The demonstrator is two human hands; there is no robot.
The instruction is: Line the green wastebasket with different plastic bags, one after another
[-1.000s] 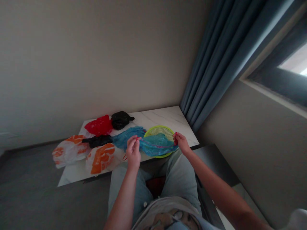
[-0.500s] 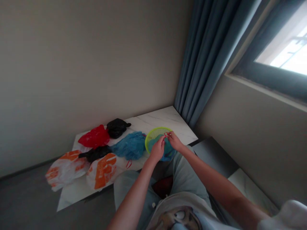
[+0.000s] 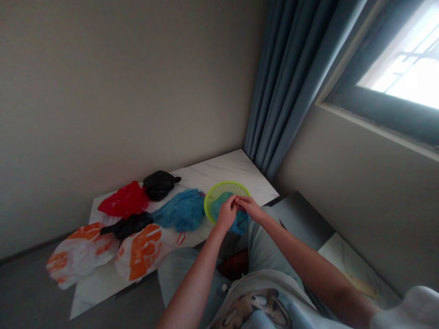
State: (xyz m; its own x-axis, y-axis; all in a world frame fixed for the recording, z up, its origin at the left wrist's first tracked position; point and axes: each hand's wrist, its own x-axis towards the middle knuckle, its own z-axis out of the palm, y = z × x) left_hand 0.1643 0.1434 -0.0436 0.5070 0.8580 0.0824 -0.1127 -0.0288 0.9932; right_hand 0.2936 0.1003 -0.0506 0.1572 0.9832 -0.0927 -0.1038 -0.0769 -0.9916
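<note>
My left hand [image 3: 226, 214] and my right hand [image 3: 249, 208] meet above a lime-green plastic mesh basket [image 3: 224, 188], their fingertips pinching a thin red cord [image 3: 237, 201]. The cord's ends are hidden by my fingers. A crumpled blue plastic mesh bag [image 3: 240, 224] lies gathered in the basket under my hands, partly hanging over its near rim. A second blue bag [image 3: 181, 211] sits just left of the basket, with a small red loop [image 3: 180, 238] at its near edge.
A white marble tabletop [image 3: 219, 169] holds a red plastic bag [image 3: 124, 200], several black bags including one [image 3: 159, 185], and several orange-printed white bags including one [image 3: 140, 253]. A wall and blue curtain [image 3: 288, 82] stand behind; my knees lie below.
My hands have come together from wide apart, drawing the red cord in. The blue bag has gathered into the basket. The view has tilted, showing more of the window.
</note>
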